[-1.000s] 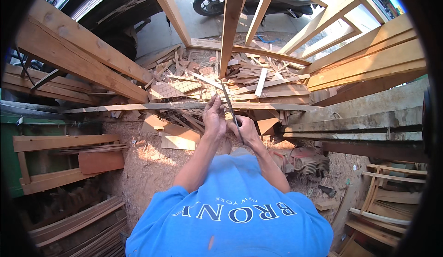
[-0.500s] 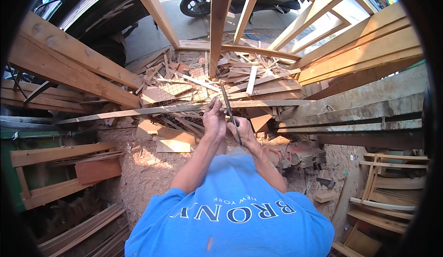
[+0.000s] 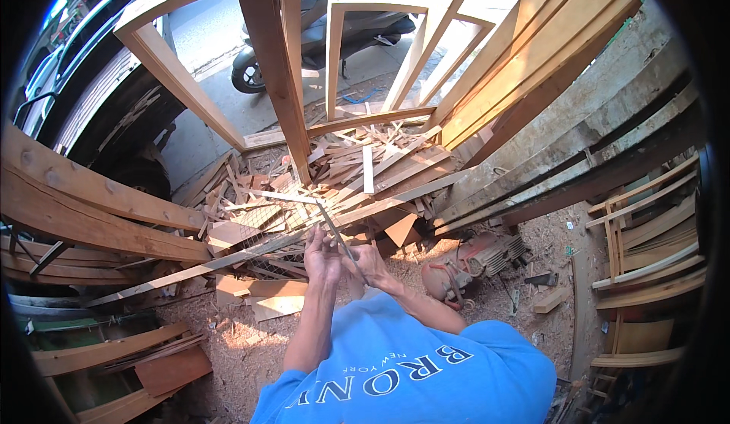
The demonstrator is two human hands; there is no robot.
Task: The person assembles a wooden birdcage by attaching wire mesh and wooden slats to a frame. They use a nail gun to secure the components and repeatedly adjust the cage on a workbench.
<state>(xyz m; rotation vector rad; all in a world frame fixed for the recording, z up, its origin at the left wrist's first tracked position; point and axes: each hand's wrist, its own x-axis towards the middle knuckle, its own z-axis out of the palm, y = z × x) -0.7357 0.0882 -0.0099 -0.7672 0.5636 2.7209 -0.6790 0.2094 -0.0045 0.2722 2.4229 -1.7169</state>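
Broad orange-brown timber planks (image 3: pixel 525 51) lean along the right side, and a square-edged dark brown wooden post (image 3: pixel 275 66) slants down toward a loose heap of pale wood offcuts (image 3: pixel 403 167). A long, narrow, light-coloured wooden strip (image 3: pixel 228 257) crosses the near side of that heap.

Above this strip, in front of the body, is a slim, straight, dark grey bar (image 3: pixel 334 230), tilted with its far end up and to the left. It looks like metal, so it is probably stiff, fairly light and not fragile; smooth faces could slip in dusty fingers. The thicker middle or the near end seems the surest hold, keeping the far end free.

The right bare hand (image 3: pixel 366 263) has its fingers curled around the bar's near part. The left bare hand (image 3: pixel 322 255) is raised just beside it, fingers bent upward; whether they pinch anything cannot be told.
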